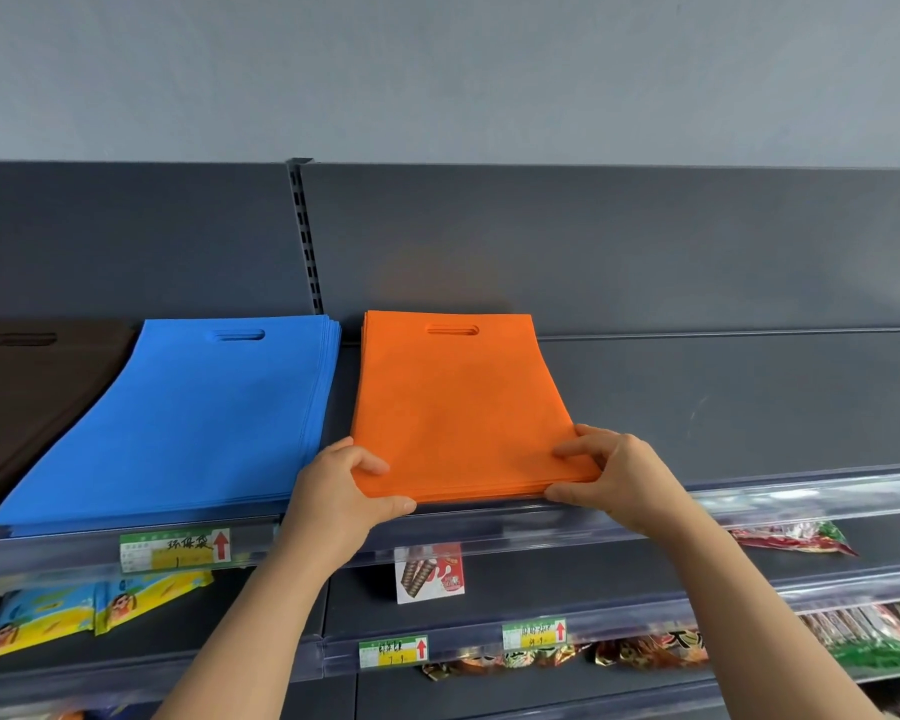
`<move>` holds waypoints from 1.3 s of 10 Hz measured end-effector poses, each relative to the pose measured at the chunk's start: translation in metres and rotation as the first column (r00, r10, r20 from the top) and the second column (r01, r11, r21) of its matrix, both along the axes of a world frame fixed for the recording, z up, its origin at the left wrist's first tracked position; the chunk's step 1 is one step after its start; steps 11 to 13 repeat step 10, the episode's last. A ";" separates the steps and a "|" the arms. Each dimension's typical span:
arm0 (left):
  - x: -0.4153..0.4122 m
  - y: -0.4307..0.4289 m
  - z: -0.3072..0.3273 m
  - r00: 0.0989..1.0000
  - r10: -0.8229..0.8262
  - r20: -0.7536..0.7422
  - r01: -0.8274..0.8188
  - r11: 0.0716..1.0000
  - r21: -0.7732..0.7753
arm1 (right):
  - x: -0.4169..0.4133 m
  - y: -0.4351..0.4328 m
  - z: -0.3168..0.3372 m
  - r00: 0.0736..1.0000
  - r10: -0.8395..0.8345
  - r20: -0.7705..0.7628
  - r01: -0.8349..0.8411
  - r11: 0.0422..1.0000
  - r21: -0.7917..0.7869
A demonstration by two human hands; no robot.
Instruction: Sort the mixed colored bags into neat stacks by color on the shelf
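Orange bags (458,402): one squared stack lying flat on the top shelf (723,407), handle cutout toward the back panel, front edge at the shelf's clear rail (801,498). Left hand (344,491) pinches the near-left corner, fingers on top, thumb along the front edge. Right hand (614,475) pinches the near-right corner the same way. The hands are apart, one per corner.

Blue bags (193,418): separate stack just left of the orange one with a narrow gap between them, layers slightly fanned at the right edge. Brown bags (27,397): further left, touching or slightly under the blue stack; can't tell which, and partly cut off by the frame.

Price tag (175,550) sits in the rail below the blue stack. Snack packs (89,610) lie on the lower shelves.
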State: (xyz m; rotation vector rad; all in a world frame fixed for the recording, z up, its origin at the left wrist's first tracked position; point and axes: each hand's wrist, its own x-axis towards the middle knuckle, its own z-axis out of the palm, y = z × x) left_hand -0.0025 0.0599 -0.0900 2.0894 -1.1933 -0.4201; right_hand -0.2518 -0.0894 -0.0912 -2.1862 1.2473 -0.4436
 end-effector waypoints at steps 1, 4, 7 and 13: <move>0.000 -0.001 0.003 1.000 0.004 0.019 -0.005 0.999 0.053 | 0.000 -0.002 0.002 1.000 0.005 -0.002 -0.004 1.000 0.029; 0.009 -0.024 0.015 0.994 0.026 -0.108 -0.016 0.995 0.097 | 0.025 -0.019 0.007 1.000 -0.022 0.012 0.021 0.991 0.132; 0.009 -0.032 0.014 0.995 0.015 -0.098 -0.014 1.000 0.002 | 0.035 -0.024 -0.001 0.995 -0.091 0.034 0.089 0.994 0.066; 0.022 -0.035 0.015 0.998 0.043 -0.047 -0.044 0.999 -0.023 | 0.047 -0.024 0.009 0.985 -0.134 -0.105 0.116 0.980 -0.165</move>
